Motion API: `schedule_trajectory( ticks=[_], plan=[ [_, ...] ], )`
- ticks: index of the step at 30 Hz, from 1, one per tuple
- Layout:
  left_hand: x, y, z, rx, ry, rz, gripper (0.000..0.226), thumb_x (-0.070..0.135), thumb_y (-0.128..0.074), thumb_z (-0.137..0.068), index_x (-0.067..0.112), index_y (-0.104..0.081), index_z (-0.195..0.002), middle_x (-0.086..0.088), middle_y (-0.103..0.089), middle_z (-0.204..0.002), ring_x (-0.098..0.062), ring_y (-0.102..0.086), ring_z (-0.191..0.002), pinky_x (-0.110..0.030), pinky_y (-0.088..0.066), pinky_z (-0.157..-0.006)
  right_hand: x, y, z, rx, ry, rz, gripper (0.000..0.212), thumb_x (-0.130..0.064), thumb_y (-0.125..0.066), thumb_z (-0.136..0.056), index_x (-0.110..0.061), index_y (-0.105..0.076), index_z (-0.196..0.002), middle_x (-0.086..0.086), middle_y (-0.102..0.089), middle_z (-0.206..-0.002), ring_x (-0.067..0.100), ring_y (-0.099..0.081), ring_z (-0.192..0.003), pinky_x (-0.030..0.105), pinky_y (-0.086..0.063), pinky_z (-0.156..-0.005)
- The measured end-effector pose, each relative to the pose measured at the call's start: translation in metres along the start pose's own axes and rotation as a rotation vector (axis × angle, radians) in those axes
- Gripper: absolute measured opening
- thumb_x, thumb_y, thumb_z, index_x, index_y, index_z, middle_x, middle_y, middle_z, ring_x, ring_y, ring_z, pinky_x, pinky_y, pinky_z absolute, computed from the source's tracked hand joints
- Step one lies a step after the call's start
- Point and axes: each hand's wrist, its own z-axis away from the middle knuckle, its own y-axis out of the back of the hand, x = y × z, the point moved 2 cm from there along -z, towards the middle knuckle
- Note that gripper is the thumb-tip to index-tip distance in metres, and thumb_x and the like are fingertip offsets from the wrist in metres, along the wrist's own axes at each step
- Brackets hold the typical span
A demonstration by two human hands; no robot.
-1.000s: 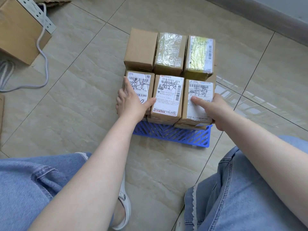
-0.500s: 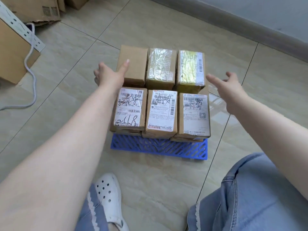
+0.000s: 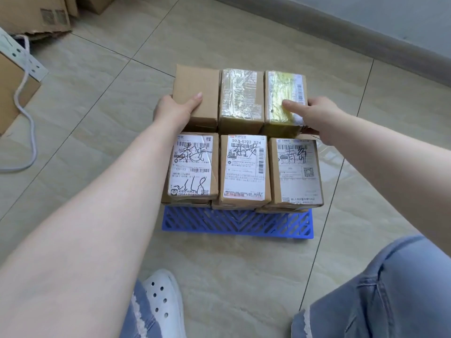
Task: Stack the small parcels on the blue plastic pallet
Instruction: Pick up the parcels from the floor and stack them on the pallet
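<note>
A blue plastic pallet (image 3: 238,223) lies on the tiled floor with several small cardboard parcels stacked on it in two rows. The front row has three labelled parcels: left (image 3: 192,167), middle (image 3: 244,169), right (image 3: 296,170). The back row holds a plain brown parcel (image 3: 197,86), a tape-wrapped parcel (image 3: 241,96) and a yellowish taped parcel (image 3: 284,93). My left hand (image 3: 177,109) presses the left side of the plain parcel, thumb on top. My right hand (image 3: 310,113) presses the right side of the yellowish parcel, thumb on top.
Large cardboard boxes (image 3: 36,15) stand at the far left, with a white power strip (image 3: 22,57) and its cable (image 3: 24,113) trailing over the floor. A grey skirting board (image 3: 341,32) runs along the back. My white shoe (image 3: 163,298) and jeans are near the bottom.
Both hands left the front row, rose over the stack, then closed in on the outer sides of the back row. The view shifted closer.
</note>
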Motion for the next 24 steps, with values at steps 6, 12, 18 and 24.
schedule_trajectory(
  ticks=[6, 12, 18, 24],
  plan=[
    [0.004, -0.002, 0.001, 0.003, -0.053, -0.065, 0.073, 0.064, -0.071, -0.068, 0.015, -0.064, -0.122, -0.003, -0.069, -0.119, -0.021, -0.065, -0.107, -0.037, -0.051, -0.099, 0.002, 0.008, 0.009, 0.023, 0.022, -0.021, 0.046, -0.056, -0.061, -0.087, -0.021, -0.060, -0.117, -0.006, -0.062, -0.085, 0.011, -0.053, -0.065, 0.021, -0.036, -0.041],
    [-0.005, -0.004, 0.008, 0.014, -0.069, -0.138, 0.079, 0.070, -0.067, -0.068, 0.016, -0.060, -0.126, 0.000, -0.067, -0.123, -0.019, -0.062, -0.112, -0.034, -0.048, -0.099, 0.012, 0.002, 0.015, 0.030, 0.010, -0.044, 0.057, -0.059, -0.061, -0.085, -0.019, -0.058, -0.125, -0.005, -0.061, -0.088, 0.013, -0.054, -0.072, 0.023, -0.039, -0.052],
    [-0.004, -0.005, 0.011, 0.004, -0.075, -0.105, 0.091, 0.067, -0.068, -0.072, 0.014, -0.043, -0.141, 0.000, -0.058, -0.136, -0.017, -0.056, -0.122, -0.031, -0.043, -0.105, 0.015, -0.002, 0.018, 0.036, 0.023, -0.126, 0.060, -0.058, -0.059, -0.087, -0.021, -0.053, -0.134, -0.009, -0.062, -0.094, 0.010, -0.058, -0.078, 0.024, -0.041, -0.057],
    [-0.013, 0.001, 0.031, 0.000, 0.071, -0.065, 0.111, 0.070, -0.068, -0.070, 0.010, -0.023, -0.152, -0.004, -0.037, -0.154, -0.023, -0.039, -0.139, -0.034, -0.033, -0.113, 0.036, -0.004, 0.034, 0.052, -0.109, -0.191, 0.100, -0.077, -0.060, -0.071, -0.024, -0.032, -0.151, 0.004, -0.050, -0.144, 0.030, -0.049, -0.126, 0.042, -0.045, -0.094]
  ],
)
